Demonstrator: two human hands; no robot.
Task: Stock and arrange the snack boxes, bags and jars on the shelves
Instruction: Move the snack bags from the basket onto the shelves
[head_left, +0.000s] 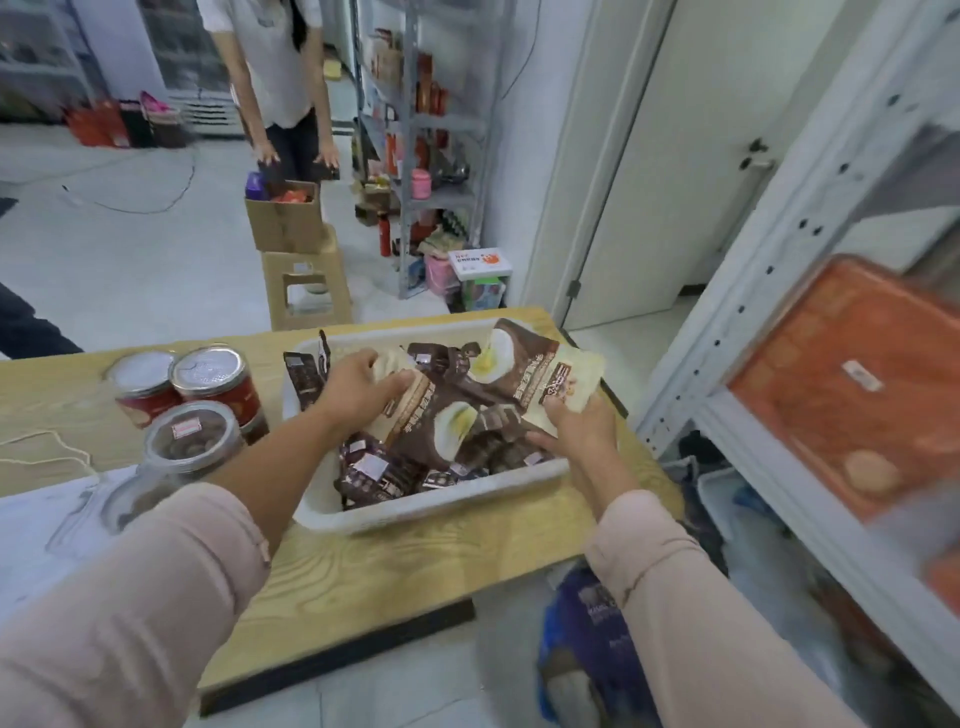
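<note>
A white plastic bin (415, 506) on the wooden table (363, 566) holds brown-and-cream snack bags and several small dark packets (379, 467). My left hand (358, 387) grips the top edge of one brown snack bag (421, 421) inside the bin. My right hand (579, 423) pinches a second snack bag (563, 382) at the bin's right side, lifted partly over the rim. Left of the bin stand two red jars with foil lids (215, 376) and a clear jar (189, 441) with dark contents.
A white metal shelf unit (769, 322) rises at the right with an orange box (852, 384) on it. Beyond the table stand a beige stool (306, 280) carrying a cardboard box (285, 215), another person, and a stocked grey rack (436, 156). A blue bag (587, 629) lies below the table.
</note>
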